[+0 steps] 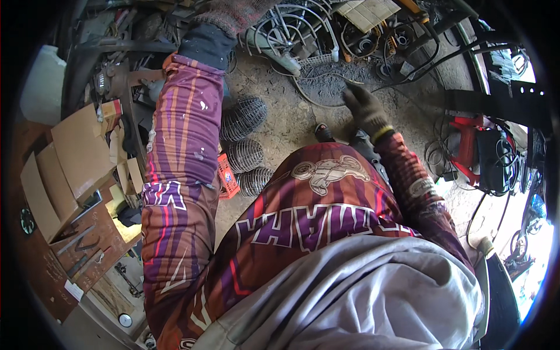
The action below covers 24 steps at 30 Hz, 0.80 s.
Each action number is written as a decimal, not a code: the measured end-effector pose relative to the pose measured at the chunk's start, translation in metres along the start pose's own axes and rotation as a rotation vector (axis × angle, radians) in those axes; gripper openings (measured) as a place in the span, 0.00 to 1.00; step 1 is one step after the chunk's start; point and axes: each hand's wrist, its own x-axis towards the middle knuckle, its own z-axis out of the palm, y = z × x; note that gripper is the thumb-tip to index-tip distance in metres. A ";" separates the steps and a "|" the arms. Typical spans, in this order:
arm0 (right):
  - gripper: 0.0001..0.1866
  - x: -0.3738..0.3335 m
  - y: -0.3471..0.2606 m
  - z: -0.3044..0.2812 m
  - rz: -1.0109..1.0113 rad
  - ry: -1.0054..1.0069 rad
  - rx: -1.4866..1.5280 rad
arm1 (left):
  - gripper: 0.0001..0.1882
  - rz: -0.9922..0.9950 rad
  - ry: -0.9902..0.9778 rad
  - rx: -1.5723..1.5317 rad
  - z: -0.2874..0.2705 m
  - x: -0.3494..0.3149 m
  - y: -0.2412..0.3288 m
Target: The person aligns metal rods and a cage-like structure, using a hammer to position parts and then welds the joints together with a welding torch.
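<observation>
My left arm reaches far forward along the left side, and my left hand [236,16], in a grey-red knit glove, is at the top edge. Its fingers are cut off or lost among dark metal parts, so what it touches cannot be made out. My right hand [367,111], in a dark work glove with a yellow cuff edge, hangs over the floor with its fingers stretched forward and nothing visible in them. Nearest to it is a thin hose or cable [318,104] curving across the floor. A heap of bent metal tubing [306,29] lies ahead, between the two hands.
Coiled wire bundles [242,116] and a red crate [228,176] stand beside my left arm. Cardboard boxes [79,154] and hand tools rest on the brown bench [44,262] at left. At right are a red stand [465,149], a black machine [494,160] and loose cables.
</observation>
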 end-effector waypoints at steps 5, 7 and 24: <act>0.28 0.058 -0.082 0.049 -0.207 0.141 0.066 | 0.20 -0.008 0.064 -0.059 0.011 0.008 0.011; 0.29 0.068 -0.100 0.059 -0.333 0.259 0.021 | 0.22 -0.032 0.058 -0.445 0.016 0.007 0.001; 0.25 0.092 -0.109 0.084 -0.426 0.599 -0.132 | 0.20 -0.192 0.009 -0.534 0.020 0.010 0.009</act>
